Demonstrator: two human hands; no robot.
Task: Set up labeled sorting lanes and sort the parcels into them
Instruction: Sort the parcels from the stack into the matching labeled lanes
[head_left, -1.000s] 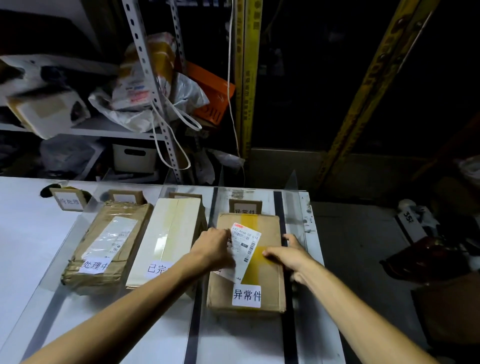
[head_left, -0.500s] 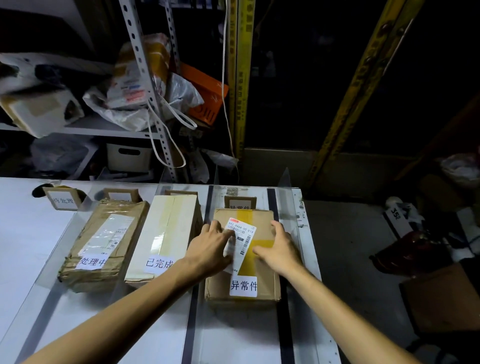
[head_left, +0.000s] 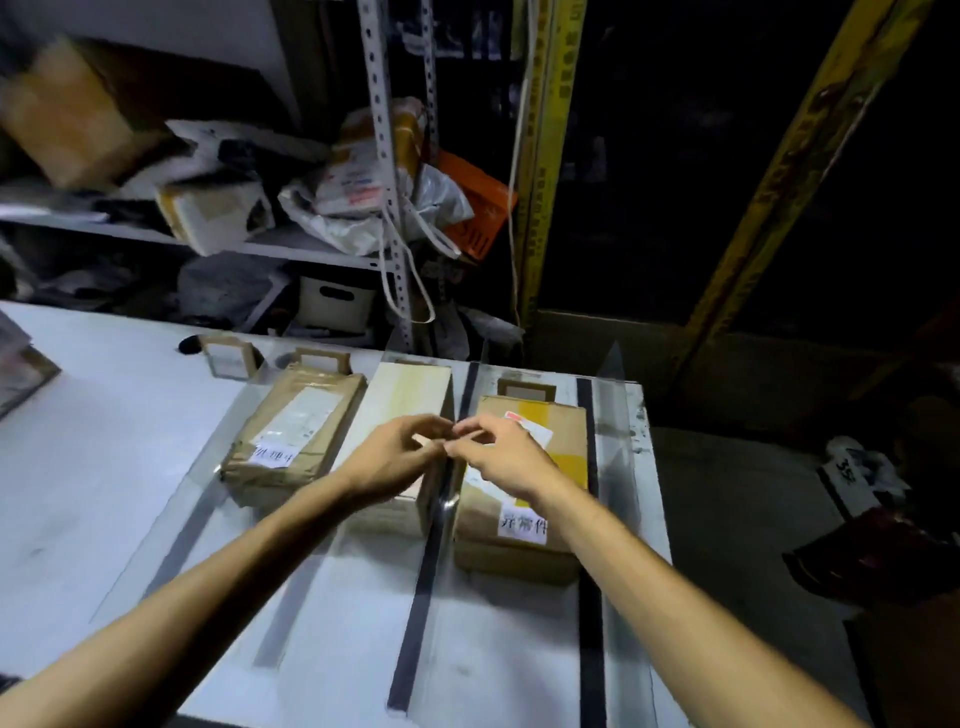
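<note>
Both hands are up over the table (head_left: 104, 415), left hand (head_left: 395, 460) and right hand (head_left: 501, 457) meeting fingertip to fingertip above the black tape line (head_left: 415, 597) between the white box (head_left: 410, 389) and the brown parcel (head_left: 571, 426), fingers bunched together but too blurred to tell whether they pinch anything, with the wrapped parcel (head_left: 296, 431) lying leftmost.

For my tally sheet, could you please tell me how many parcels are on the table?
3: a brown wrapped parcel on the left, a white box in the middle, a cardboard box on the right. More could lie beyond the frame's left edge.
</note>
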